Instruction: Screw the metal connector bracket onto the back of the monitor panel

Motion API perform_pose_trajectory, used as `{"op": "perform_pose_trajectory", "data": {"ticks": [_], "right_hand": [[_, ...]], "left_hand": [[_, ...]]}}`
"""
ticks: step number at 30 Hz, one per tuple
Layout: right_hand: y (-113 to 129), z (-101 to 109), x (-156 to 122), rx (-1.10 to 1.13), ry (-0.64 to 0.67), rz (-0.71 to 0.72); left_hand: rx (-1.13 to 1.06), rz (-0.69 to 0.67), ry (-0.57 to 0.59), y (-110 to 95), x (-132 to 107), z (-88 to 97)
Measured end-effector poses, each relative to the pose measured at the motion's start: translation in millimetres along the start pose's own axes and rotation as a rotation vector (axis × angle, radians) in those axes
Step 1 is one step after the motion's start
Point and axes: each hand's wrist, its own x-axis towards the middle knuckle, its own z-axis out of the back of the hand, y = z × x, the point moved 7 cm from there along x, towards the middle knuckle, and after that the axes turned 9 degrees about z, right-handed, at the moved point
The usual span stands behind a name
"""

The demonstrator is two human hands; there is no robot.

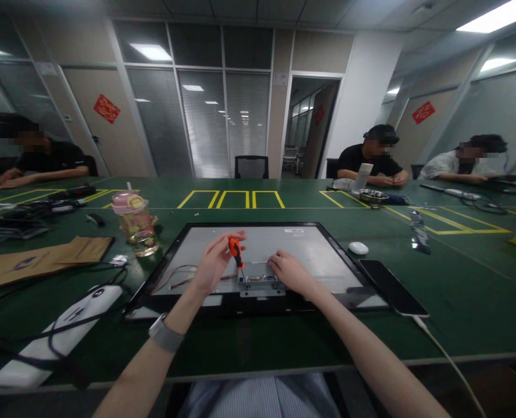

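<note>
A monitor panel [319, 244] lies back side up on the green table, grey metal inside a black frame. My left hand [214, 261] is closed round an orange-handled screwdriver [236, 252], held nearly upright with its tip down at a small port bracket [258, 281] near the panel's front edge. My right hand [290, 273] rests on the panel just right of the bracket, fingers curled and pressing down by the bracket's top. Thin coloured wires [175, 278] run across the panel on the left.
A black phone [391, 287] with a cable lies right of the panel, a white mouse [358, 248] behind it. A pink-lidded cup [138, 223], brown envelopes [40, 258] and a white device with black cables [61, 334] sit left. Three people sit at the far side.
</note>
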Motion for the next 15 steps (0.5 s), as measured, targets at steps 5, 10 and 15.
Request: {"op": "perform_pose_trajectory", "data": {"ticks": [5, 10, 15], "right_hand": [[-0.1, 0.0, 0.0, 0.005, 0.003, -0.007], [0.2, 0.5, -1.0, 0.016, 0.011, -0.013], [0.4, 1.6, -1.8, 0.022, 0.018, -0.023]], "left_hand": [[-0.036, 0.069, 0.049, 5.0, -0.5, -1.7], [0.023, 0.052, -0.021, 6.9, -0.2, 3.4], [0.122, -0.028, -0.161, 2.0, 0.3, 11.4]]}}
